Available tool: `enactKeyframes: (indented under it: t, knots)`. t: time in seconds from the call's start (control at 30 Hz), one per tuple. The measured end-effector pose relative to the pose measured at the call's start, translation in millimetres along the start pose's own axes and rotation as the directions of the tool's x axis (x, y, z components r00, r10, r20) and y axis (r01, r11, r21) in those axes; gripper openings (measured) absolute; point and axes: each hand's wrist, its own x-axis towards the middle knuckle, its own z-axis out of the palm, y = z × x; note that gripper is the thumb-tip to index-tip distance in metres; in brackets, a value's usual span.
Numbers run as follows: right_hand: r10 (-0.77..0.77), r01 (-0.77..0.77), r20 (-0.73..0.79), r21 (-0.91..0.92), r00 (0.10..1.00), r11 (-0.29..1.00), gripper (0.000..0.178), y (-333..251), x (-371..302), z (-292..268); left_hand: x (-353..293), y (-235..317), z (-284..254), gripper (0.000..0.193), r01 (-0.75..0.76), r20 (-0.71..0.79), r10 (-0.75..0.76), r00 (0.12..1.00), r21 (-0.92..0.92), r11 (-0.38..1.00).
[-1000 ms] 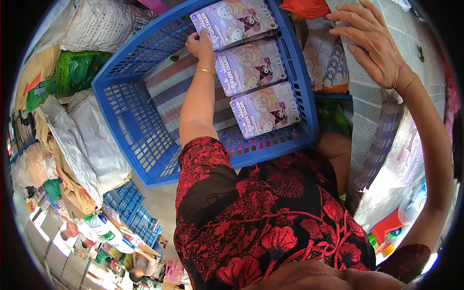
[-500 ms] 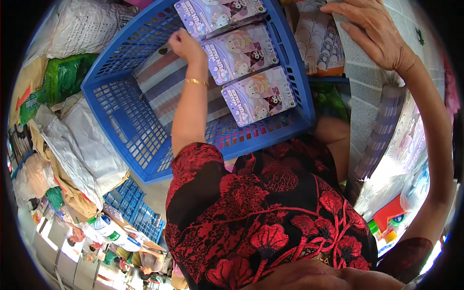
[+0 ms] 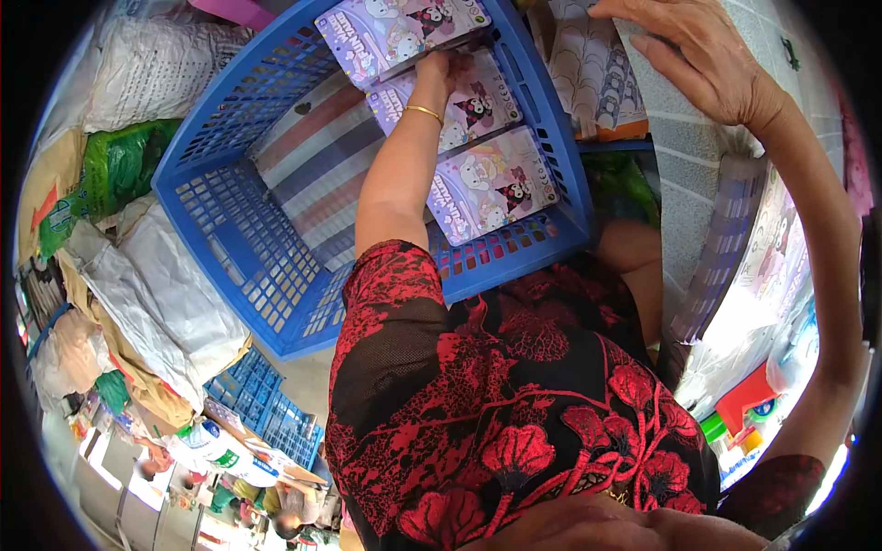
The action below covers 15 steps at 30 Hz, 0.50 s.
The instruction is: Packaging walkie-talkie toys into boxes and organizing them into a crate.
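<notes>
Blue plastic crate (image 3: 230,230), lattice walls, biggest thing here, tilted up in front of the person. A striped sheet (image 3: 312,174) in grey, pink and white lines its floor. Along the crate's right side, three lilac cartoon-print packs in a row: far pack (image 3: 395,32), middle pack (image 3: 482,96), near pack (image 3: 491,188), edges touching or slightly overlapping.

Around it: white woven sacks (image 3: 156,303) to the left, a green bag (image 3: 119,165) beyond them, a smaller blue crate (image 3: 266,418) down low. Right of the crate, a grey tiled ledge (image 3: 684,174) with a stack of pale printed sheets (image 3: 593,78) on it.

Left hand (image 3: 446,64), gold bangle at the wrist, is inside the crate, fingers curled down at the seam between far and middle packs. Touching them for sure; can't tell if it's gripping an edge or just pressing. Right hand (image 3: 703,55) is outside the crate, fingers spread flat on the printed sheets and the ledge, not clenched, holding nothing up.

My read: packs are being lined up in the crate, left hand squaring the row. Next move needs a light push to seat that seam without sliding the near pack off line.
</notes>
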Motion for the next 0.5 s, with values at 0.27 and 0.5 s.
enactKeyframes:
  t: [0.27, 0.5]
  knots:
    - [0.409, -0.323, 0.376, -0.273, 0.831, 0.906, 0.035, -42.1, 48.8, -15.4, -31.0, 9.4, -26.9, 0.021, 0.111, 0.229, -0.157, 0.961, 0.201, 0.973]
    - [0.724, -0.275, 0.526, -0.689, 0.446, 0.670, 0.035, -60.6, 71.4, -29.4, -45.4, 4.3, -41.7, 0.022, -0.010, 0.120, -0.110, 0.987, 0.722, 0.692]
